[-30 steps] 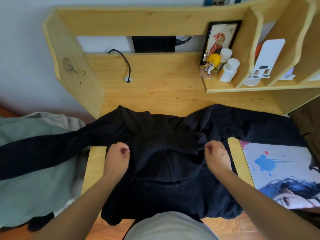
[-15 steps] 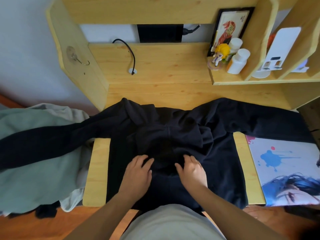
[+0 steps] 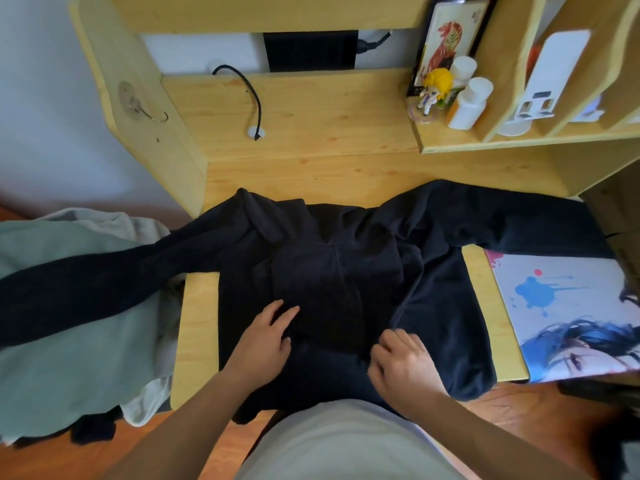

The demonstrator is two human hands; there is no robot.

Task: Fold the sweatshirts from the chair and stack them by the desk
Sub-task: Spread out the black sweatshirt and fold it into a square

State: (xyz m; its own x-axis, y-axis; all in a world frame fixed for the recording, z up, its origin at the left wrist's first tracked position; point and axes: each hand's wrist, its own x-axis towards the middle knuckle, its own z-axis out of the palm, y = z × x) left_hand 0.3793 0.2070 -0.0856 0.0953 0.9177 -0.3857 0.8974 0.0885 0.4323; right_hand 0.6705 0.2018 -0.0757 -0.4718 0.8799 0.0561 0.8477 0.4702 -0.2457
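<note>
I see a black sweatshirt [image 3: 346, 271] spread across the near part of the wooden desk [image 3: 311, 126], its hood folded down over the body. One sleeve runs left onto a heap of pale green and grey clothes [image 3: 69, 323]; the other runs right, just above a printed mat [image 3: 561, 306]. My left hand [image 3: 263, 344] lies flat on the fabric, fingers straight. My right hand [image 3: 401, 365] pinches a raised fold with curled fingers.
</note>
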